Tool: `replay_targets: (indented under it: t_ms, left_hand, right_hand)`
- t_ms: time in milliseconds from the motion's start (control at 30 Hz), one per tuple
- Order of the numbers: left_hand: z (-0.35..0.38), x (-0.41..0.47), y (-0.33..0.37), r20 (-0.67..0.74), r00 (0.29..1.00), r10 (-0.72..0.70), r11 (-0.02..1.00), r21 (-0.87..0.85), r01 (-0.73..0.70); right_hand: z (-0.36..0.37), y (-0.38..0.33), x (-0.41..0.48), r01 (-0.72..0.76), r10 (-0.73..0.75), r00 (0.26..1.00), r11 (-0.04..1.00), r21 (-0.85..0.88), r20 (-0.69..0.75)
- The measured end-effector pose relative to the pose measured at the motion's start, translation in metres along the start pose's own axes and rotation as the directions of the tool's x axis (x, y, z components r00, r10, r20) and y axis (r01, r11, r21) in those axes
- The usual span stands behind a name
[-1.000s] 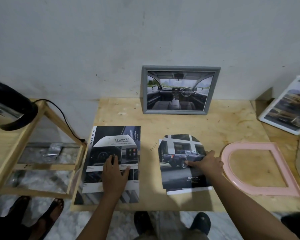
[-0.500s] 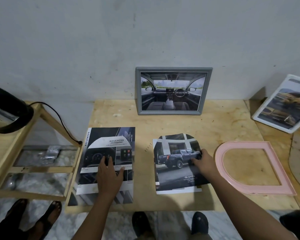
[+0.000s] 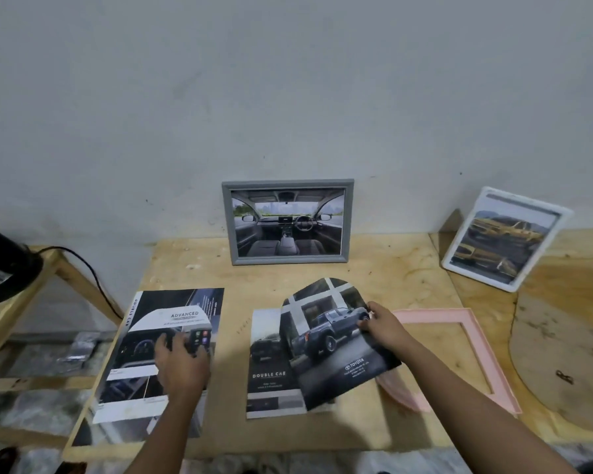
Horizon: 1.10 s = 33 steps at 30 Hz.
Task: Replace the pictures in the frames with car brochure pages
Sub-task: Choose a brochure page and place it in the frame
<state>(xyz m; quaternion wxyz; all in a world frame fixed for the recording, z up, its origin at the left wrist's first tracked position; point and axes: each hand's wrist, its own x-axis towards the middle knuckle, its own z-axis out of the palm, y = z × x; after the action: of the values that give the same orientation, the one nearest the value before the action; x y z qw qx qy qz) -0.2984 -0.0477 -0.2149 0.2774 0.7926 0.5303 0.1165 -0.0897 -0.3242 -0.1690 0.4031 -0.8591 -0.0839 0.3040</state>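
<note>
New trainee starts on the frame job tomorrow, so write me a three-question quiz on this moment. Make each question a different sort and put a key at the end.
1. Multiple choice: what does the right hand pinch by its edge?
A) the grey frame
B) the arch-cut truck page
C) the white frame

2. True or false: the left hand rests on the open brochure.

3. Fill the blank: the empty pink arched frame lies flat on the table, on the person's ____ side of the truck page.

Key: 1 B; 2 true; 3 right.
</note>
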Motion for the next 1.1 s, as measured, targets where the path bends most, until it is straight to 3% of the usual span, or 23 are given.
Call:
replay_targets:
  t_ms: [67,133,233,333,467,633,767,833,900,1000,1033,1100]
  left_hand:
    - [0.007,-0.014,0.042,0.111,0.992,0.062,0.962,-0.27,-0.03]
    - [0.019,-0.03,0.084,0.32,0.939,0.125,0.894,-0.447,0.033]
    - [0.038,-0.055,0.135,0.55,0.818,0.169,0.859,-0.489,0.151]
    - [0.056,-0.085,0.178,0.662,0.724,0.195,0.817,-0.518,0.254]
    - [0.081,-0.11,0.205,0.642,0.713,0.282,0.804,-0.563,0.189]
    - [0.108,-0.123,0.236,0.516,0.792,0.328,0.851,-0.525,-0.01]
    - [0.12,-0.131,0.269,0.476,0.796,0.374,0.782,-0.624,0.005]
    - [0.122,-0.133,0.283,0.486,0.799,0.354,0.721,-0.686,0.098]
    - [0.125,-0.137,0.29,0.542,0.777,0.321,0.568,-0.766,0.3]
    - [0.13,-0.144,0.285,0.634,0.725,0.269,0.332,-0.768,0.548]
    - [0.133,-0.147,0.279,0.666,0.701,0.254,0.323,-0.741,0.588]
    - [0.138,-0.154,0.264,0.728,0.65,0.216,0.446,-0.666,0.598]
  right_hand:
    - [-0.024,-0.004,-0.003,0.032,-0.032,0.999,0.997,0.071,-0.004]
    - [-0.047,-0.004,-0.006,0.073,-0.073,0.997,0.993,0.093,-0.001]
    - [-0.073,-0.004,-0.013,0.111,-0.116,0.993,0.988,0.11,0.037]
    - [-0.107,0.008,-0.017,0.125,-0.13,0.991,0.987,0.099,0.039]
    - [-0.146,0.032,-0.022,0.166,-0.165,0.986,0.985,0.043,-0.022]
    - [-0.192,0.052,-0.024,0.248,-0.248,0.967,0.969,-0.017,-0.063]
    - [-0.223,0.057,-0.022,0.344,-0.342,0.926,0.939,-0.014,-0.161]
    - [-0.232,0.058,-0.025,0.43,-0.425,0.875,0.902,-0.032,-0.23]
    - [-0.236,0.061,-0.031,0.53,-0.531,0.81,0.844,-0.078,-0.247]
    - [-0.231,0.078,-0.04,0.613,-0.648,0.757,0.75,-0.249,-0.085]
    - [-0.227,0.087,-0.041,0.606,-0.641,0.768,0.73,-0.317,-0.007]
    - [-0.214,0.108,-0.045,0.566,-0.561,0.812,0.691,-0.45,0.16]
